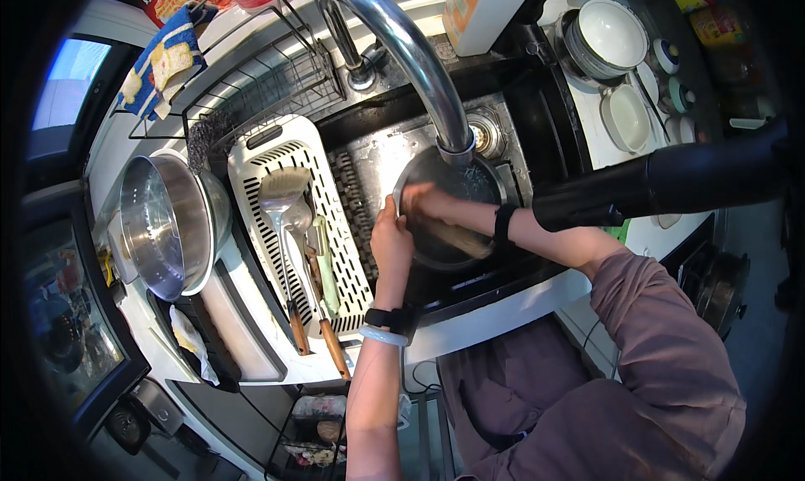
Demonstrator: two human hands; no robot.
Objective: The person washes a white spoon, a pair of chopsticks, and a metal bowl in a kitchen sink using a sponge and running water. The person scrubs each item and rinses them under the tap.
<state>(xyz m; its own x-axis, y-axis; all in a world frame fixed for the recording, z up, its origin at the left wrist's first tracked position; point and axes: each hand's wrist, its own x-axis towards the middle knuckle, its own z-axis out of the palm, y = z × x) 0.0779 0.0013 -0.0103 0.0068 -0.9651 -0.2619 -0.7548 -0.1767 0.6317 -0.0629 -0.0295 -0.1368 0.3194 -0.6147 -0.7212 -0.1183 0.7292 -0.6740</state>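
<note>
A round dark pan (449,248) stands tilted in the black kitchen sink (553,122), under the curved chrome faucet (434,85). My left hand (393,239) grips the pan's left rim, thumb over the edge. Inside the pan is my right hand (431,204), blurred by motion; whether it holds anything cannot be told. A blurred tan, elongated shape (462,239) shows in the pan below that wrist. Left of the pan, a white slotted drain basket (343,248) holds a metal spatula (283,191), a ladle (297,218) and a green-handled utensil (326,273).
Metal bowls (166,223) stand at the left, near a cutting board (242,336). A wire rack (251,91) with a blue patterned cloth (166,66) is behind the basket. Stacked white bowls (611,34) and a white dish (624,117) sit right of the sink. A black cylindrical object (654,179) crosses above my right forearm.
</note>
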